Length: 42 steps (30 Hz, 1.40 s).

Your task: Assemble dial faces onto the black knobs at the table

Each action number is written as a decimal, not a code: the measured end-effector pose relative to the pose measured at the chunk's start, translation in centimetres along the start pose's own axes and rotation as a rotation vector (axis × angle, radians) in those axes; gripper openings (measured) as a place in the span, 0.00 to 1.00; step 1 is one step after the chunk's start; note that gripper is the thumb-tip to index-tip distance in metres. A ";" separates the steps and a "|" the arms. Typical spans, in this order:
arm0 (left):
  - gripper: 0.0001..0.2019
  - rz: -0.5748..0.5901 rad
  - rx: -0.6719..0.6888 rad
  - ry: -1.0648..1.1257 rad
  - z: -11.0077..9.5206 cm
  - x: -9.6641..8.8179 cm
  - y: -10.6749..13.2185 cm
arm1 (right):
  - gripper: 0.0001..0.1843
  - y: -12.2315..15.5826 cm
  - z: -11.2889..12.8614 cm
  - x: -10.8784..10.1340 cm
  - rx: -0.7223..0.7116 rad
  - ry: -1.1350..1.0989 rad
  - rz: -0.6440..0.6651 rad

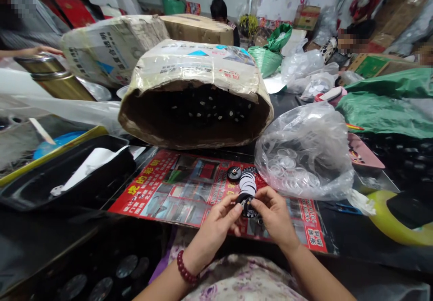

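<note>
Close to the table's front edge, a small round black dial with white markings is held between both hands. My left hand pinches its left side with thumb and fingers. From the right, my right hand has its fingertips closed at the dial's upper edge; whether a smaller part is between them is hidden. Just beyond lies a fanned row of white discs, with dark discs at its far end. A black round part with a brass-coloured centre sits beside that row.
A torn carton holding many black pieces opens toward me. On the right is a clear plastic bag of transparent rings, near yellow tape. A black tray and a gold flask stand left. Other people sit beyond.
</note>
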<state>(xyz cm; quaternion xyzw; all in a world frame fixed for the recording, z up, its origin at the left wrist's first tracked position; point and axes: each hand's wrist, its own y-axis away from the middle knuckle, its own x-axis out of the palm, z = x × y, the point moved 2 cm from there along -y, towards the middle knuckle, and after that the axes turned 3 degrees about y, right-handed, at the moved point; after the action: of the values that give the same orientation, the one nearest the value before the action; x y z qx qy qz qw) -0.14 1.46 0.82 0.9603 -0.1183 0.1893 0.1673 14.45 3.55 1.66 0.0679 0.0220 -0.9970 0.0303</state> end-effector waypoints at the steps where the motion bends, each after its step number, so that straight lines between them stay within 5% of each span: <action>1: 0.17 -0.003 -0.005 -0.036 -0.3 -0.2 0.0 | 0.06 0.1 0.3 0.0 -0.021 0.059 0.042; 7: 0.22 -0.064 -0.044 -0.001 0.0 -0.3 -0.1 | 0.05 0.2 1.7 -0.6 -0.086 0.242 0.022; 12: 0.26 -0.005 0.004 -0.095 1.1 0.2 -0.2 | 0.05 0.6 2.0 0.2 -0.132 0.380 0.064; 18: 0.23 -0.041 0.048 -0.153 1.1 0.5 0.3 | 0.04 0.8 0.6 0.6 0.017 0.238 -0.039; 23: 0.17 -0.148 0.152 -0.305 0.3 0.4 0.8 | 0.11 1.1 -0.5 1.5 0.112 0.141 0.136; 28: 0.16 -0.105 0.117 -0.332 0.2 -0.5 0.8 | 0.15 2.5 -1.2 0.4 0.117 0.095 0.270; 34: 0.18 -0.237 0.017 0.079 -0.6 -2.0 -0.8 | 0.07 1.7 -1.4 -5.5 -0.109 0.636 0.013; 38: 0.19 -0.194 -0.014 0.202 -0.7 -1.2 -1.1 | 0.08 1.0 -1.4 -5.3 -0.185 0.864 0.083; 42: 0.20 -0.256 0.018 0.033 0.0 -1.2 -0.7 | 0.10 0.9 -1.1 -4.2 -0.219 0.991 0.158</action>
<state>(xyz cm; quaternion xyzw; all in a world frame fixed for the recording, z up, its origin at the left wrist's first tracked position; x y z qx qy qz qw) -1.04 2.31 0.15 0.9658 0.0096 0.1831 0.1834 18.84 2.96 1.09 0.5301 0.1328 -0.8316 0.0986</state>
